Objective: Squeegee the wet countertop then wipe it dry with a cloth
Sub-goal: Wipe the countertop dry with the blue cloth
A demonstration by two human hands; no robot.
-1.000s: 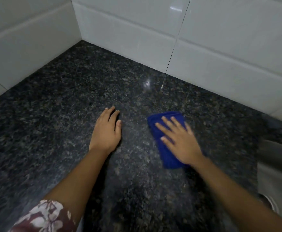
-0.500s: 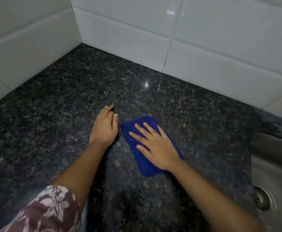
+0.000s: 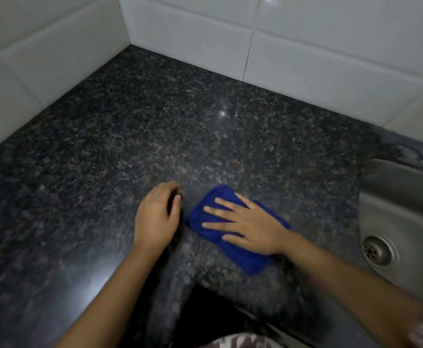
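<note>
Dim, cool light on our dark bench (image 3: 155,146).
We see glare spots near the bench's back edge and on the wall tiles (image 3: 192,41); our right hand (image 3: 250,227) smears with motion blur, and tile lines bow at the frame edges.

We find nothing to read here. The blue cloth (image 3: 253,262), the dark speckled countertop (image 3: 155,134), the white wall tiles (image 3: 330,59) and the steel sink (image 3: 406,209) show no letters, numbers, brand marks or signs that we can make out.
</note>
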